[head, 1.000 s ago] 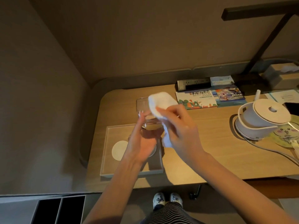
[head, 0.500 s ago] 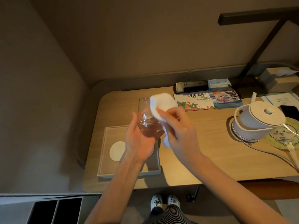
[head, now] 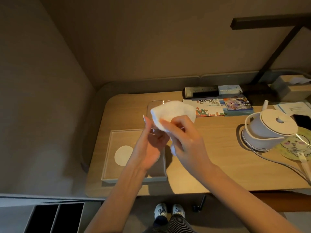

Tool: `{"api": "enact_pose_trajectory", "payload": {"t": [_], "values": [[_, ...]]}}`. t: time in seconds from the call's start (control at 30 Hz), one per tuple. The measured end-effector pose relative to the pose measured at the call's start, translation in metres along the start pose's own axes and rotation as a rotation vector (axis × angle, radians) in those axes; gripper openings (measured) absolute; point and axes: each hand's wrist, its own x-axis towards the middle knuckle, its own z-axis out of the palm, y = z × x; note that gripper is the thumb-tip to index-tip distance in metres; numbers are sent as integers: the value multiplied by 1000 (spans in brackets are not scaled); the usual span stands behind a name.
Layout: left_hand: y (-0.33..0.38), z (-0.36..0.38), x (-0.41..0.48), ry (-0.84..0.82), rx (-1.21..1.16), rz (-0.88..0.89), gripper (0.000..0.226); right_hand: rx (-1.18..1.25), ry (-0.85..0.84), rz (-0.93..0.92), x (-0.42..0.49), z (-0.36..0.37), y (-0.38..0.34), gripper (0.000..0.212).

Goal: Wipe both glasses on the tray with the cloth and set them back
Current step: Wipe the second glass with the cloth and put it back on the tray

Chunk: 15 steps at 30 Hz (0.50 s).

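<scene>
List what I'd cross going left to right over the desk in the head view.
Coaster → left hand → right hand → kettle → fan. The glass and cloth overlap the hands, so they are left out.

A map leaflet (head: 203,107) lies on the counter (head: 210,165) just beyond the right hand (head: 186,142). Its heading is in large dark Chinese characters starting 手绘. A smaller English line beneath seems to read "Hand-drawn Tourist Map". Further right of that hand, a blue brochure (head: 237,105) and a white sheet (head: 296,107) carry print too small to read.
</scene>
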Motion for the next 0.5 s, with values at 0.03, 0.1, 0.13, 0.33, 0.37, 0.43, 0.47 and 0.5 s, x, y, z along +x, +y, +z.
{"api": "enact_pose_trajectory", "payload": {"t": [0.03, 0.1, 0.13, 0.33, 0.37, 0.43, 0.47, 0.5], "values": [[0, -1, 0, -1, 20, 1, 90, 5, 40, 41, 9, 0, 4, 34], [1, 2, -1, 26, 53, -13, 77, 18, 125, 141, 26, -1, 13, 33], [2, 5, -1, 33, 56, -25, 69, 20, 133, 157, 28, -2, 15, 33], [-4, -1, -1, 66, 25, -9, 91, 66, -13, 55, 6, 5, 2, 27], [-7, -2, -1, 63, 38, -7, 91, 74, 18, 96, 12, 5, 6, 27], [-7, 1, -1, 72, 65, 9, 81, 94, 80, 176, 25, 3, 12, 29], [-6, 3, -1, 77, 53, 18, 74, 106, 89, 186, 27, 2, 11, 29], [-5, 3, 1, 66, 18, 20, 72, 117, 80, 169, 25, 2, 9, 29]]}}
